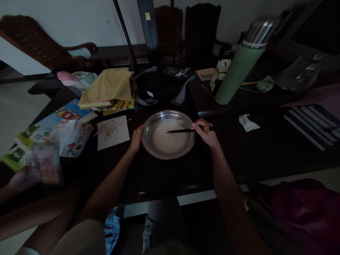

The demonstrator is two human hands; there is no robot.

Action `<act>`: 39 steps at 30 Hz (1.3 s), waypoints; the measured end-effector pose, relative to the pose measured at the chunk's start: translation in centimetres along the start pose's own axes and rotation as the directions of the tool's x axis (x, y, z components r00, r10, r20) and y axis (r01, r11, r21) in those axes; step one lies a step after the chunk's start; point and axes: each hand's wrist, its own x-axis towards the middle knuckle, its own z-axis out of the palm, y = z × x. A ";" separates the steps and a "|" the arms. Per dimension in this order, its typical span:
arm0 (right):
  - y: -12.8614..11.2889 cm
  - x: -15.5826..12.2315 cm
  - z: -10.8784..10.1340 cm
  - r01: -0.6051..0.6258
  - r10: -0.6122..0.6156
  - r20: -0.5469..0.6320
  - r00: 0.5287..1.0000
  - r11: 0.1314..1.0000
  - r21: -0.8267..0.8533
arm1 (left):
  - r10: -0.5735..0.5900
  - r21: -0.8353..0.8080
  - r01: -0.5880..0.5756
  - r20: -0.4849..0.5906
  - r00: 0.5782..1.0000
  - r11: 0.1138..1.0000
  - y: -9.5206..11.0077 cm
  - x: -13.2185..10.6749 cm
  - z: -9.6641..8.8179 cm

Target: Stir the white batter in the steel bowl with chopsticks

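Gripping the round steel basin point(170, 155) at nine o'clock with your left hand point(136, 139), right hand point(205, 132) pinching black chopsticks point(182, 131), you could slop its white liquid point(170, 141) if it slides.

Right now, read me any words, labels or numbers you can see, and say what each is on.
No text can be read.
Colourful booklets: print too blurred.
Green and white carton: print too small.
Yellow sticker: nothing legible.
Green flask: no label shows.
Metal pan, chopsticks: no writing shows.
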 end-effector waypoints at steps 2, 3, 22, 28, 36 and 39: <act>0.2 -0.1 -0.6 -0.032 0.032 -0.098 0.995 0.999 0.001 | 0.002 0.007 -0.002 0.001 1.000 1.000 0.1 -0.1 0.0; 0.2 -0.2 -1.0 -0.056 0.058 -0.134 0.989 0.998 0.020 | 0.003 0.009 -0.003 0.001 1.000 1.000 0.1 -0.1 0.0; -0.2 -0.3 -0.4 -0.037 0.035 0.023 0.999 0.996 0.081 | 0.012 0.020 -0.012 0.004 1.000 1.000 0.1 -0.1 0.0; 0.1 -0.2 -0.6 -0.052 0.055 -0.092 0.994 0.998 0.027 | 0.022 0.026 -0.022 0.000 1.000 0.999 -0.2 -0.1 -0.2; -0.4 -0.1 -0.2 -0.051 0.048 0.054 0.997 0.998 0.046 | 0.005 0.024 -0.005 0.002 1.000 1.000 -0.1 0.0 -0.1; -0.1 0.0 -0.3 -0.023 0.023 -0.010 1.000 1.000 -0.005 | 0.015 0.022 -0.015 -0.003 1.000 1.000 -0.1 0.1 -0.2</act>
